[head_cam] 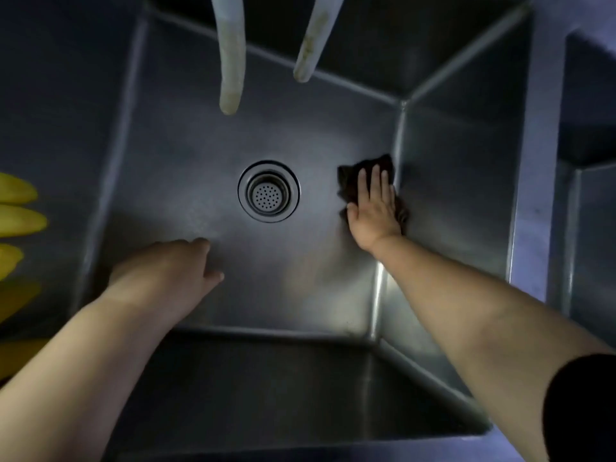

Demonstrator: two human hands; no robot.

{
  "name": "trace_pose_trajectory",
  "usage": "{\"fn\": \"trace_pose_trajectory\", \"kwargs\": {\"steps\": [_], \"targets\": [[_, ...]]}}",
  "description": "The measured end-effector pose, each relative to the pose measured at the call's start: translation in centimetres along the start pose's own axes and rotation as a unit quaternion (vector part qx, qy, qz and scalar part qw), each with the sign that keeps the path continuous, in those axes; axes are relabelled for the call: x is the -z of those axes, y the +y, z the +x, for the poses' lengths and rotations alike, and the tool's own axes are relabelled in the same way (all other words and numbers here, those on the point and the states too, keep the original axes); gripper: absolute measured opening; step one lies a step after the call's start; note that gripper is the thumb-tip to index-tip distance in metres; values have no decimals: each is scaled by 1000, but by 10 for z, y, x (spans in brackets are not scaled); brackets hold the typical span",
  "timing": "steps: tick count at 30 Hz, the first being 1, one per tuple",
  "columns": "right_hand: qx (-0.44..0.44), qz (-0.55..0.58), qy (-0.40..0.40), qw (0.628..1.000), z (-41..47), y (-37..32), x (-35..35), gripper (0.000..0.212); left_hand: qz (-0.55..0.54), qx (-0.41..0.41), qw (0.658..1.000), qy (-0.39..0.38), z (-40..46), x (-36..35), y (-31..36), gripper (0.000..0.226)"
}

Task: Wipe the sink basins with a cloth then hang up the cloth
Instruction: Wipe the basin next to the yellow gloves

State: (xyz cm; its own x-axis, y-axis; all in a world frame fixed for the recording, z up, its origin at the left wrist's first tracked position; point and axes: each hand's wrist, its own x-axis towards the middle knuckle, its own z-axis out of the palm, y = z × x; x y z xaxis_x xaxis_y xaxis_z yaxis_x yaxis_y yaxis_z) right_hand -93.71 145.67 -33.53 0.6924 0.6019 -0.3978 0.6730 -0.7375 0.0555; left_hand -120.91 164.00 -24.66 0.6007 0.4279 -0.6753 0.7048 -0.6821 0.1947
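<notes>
We are mid-wipe: our right hand (373, 208) presses the dark cloth (383, 165) flat-fingered into the basin (200, 161) floor's right edge, our left hand (166, 265) hangs empty with relaxed fingers, and the neighbouring basin (593, 228) and hanging up remain

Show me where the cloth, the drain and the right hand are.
cloth (350, 173): head view, its dark upper left part.
drain (268, 192): head view, middle of its strainer.
right hand (372, 205): head view, its back.
</notes>
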Motion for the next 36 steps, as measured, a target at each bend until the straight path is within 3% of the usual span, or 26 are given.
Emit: {"fn": "trace_pose_trajectory", "kwargs": {"steps": [7, 10, 13, 17, 22, 25, 30, 36], "targets": [[-3, -54, -214, 975, -139, -20, -24, 80, 35, -8, 999, -33, -1, -1, 1, 39], [1, -111, -266, 957, -166, -33, -12, 63, 14, -3, 999, -36, -4, 4, 2, 37], [19, -87, -331, 939, -172, -37, 0, 43, 1, -6, 1000, -22, -11, 11, 2, 36], [60, -28, -373, 926, -173, -38, 8, 49, -3, -26, 999, 34, -26, 23, -1, 39], [86, 45, -427, 899, -172, -55, 21, 35, 4, -44, 993, 110, -50, 47, 5, 43], [95, 107, -451, 881, -168, -77, 26, 43, 36, -69, 986, 145, -67, 52, 11, 41], [121, 178, -470, 856, -174, -106, 47, 54, 57, -85, 985, 139, -94, 48, 11, 38], [70, 266, -453, 848, -198, -95, 89, 51, 38, -76, 988, 129, -128, 53, -1, 36]]}}
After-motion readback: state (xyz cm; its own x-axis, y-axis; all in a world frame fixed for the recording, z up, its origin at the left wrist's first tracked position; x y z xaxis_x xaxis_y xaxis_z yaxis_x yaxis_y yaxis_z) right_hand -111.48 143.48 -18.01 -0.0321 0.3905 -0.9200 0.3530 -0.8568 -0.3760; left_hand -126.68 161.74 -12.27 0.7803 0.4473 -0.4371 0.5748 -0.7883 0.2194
